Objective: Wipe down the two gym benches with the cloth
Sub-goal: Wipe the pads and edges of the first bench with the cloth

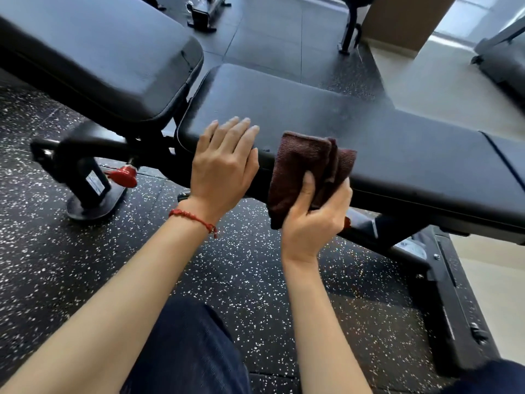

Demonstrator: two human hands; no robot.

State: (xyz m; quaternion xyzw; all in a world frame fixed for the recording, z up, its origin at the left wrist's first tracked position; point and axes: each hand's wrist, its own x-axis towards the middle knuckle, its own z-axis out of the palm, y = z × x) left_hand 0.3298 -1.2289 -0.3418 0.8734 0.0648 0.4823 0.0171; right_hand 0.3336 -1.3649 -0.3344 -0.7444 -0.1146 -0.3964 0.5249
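Across the near bench my left hand lies flat on the pad's front edge, fingers straight and together. Just beside it my right hand has thumb and fingers clamped on the folded maroon cloth, held against the pad's side. Behind-left, the second bench tilts up, its red knob low over the speckled floor. My knee sits below.
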